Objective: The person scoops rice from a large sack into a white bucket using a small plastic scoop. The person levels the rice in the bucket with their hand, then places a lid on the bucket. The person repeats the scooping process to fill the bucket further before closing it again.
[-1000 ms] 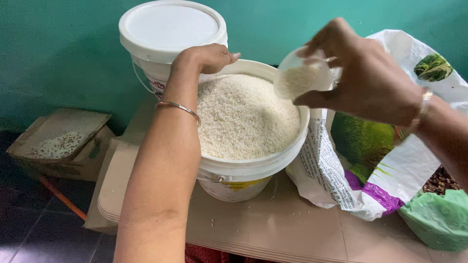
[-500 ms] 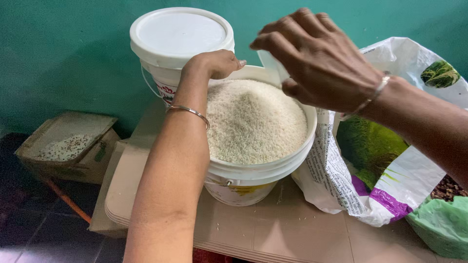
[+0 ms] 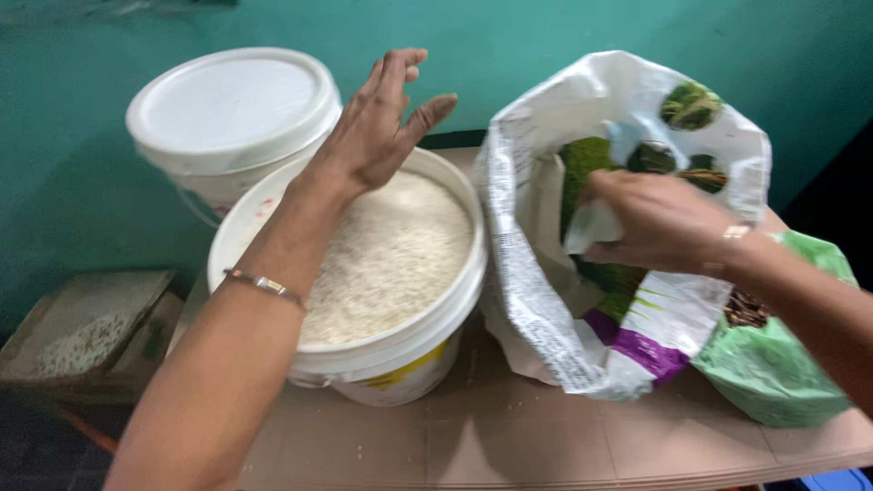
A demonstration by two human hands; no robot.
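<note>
Rice (image 3: pixel 391 255) fills a white plastic bucket (image 3: pixel 455 300) nearly to the rim as a person works over a brown tabletop (image 3: pixel 546 436) set against a teal wall. The left hand (image 3: pixel 377 132) hovers above the far side of the bucket, fingers (image 3: pixel 427 114) spread and released, gripping nothing; the grain lies just below the palm. The right hand (image 3: pixel 659 218) reaches into the mouth of a white woven sack (image 3: pixel 546 309) printed in green and purple, its fingers curled around a small pale scoop or cup (image 3: pixel 587 227), though how firmly it is held cannot be told because the knuckles hide the grip. The sack's rim stands just beyond the fingertips, folded open and leaning against the bucket. A second white bucket with its lid on (image 3: pixel 232 109) sits behind the left wrist, touching the open one. A green plastic bag (image 3: pixel 773 364) rests beside the right forearm, and a cardboard box (image 3: pixel 82 332) with scattered grain lies lower, well off to the left.

Judged from this view, scooping cleanly calls for dipping the cup deep into the sack, keeping it level on the way out, and crossing low over the bucket's rim. The free left hand looks well placed to steady the bucket and catch strays.
</note>
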